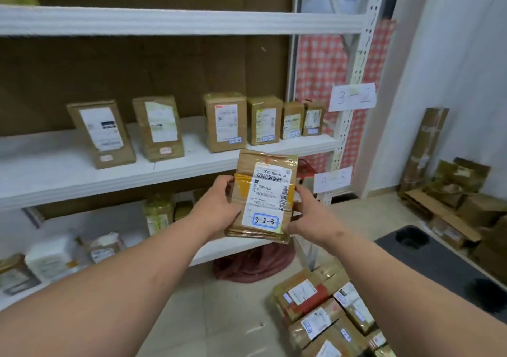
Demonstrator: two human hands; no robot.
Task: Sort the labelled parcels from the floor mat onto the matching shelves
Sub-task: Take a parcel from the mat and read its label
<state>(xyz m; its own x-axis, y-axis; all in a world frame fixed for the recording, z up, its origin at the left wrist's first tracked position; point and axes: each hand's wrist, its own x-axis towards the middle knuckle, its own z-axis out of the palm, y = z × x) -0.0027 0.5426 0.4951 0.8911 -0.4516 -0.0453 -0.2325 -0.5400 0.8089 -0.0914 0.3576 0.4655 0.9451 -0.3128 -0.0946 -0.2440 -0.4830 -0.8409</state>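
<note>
I hold a taped brown parcel [264, 195] upright in front of the shelving, my left hand [219, 206] curled round its left edge and my right hand [307, 214] curled round its right edge, the label facing me. Its handwritten tag [265, 221] reads 3-2-8. A paper sign [352, 96] on the right upright reads 3-2, level with the middle shelf [68, 173], where six parcels stand in a row toward the back edge. The parcel hangs just before that shelf's front edge, near its right end. Bare board shows between the second and third standing parcels; whether slot eight belongs there I cannot tell. To place it well, I judge I should keep both sides gripped, set it down upright, tag outward, clear of its neighbours. More parcels [323, 310] wait on the floor below.
</note>
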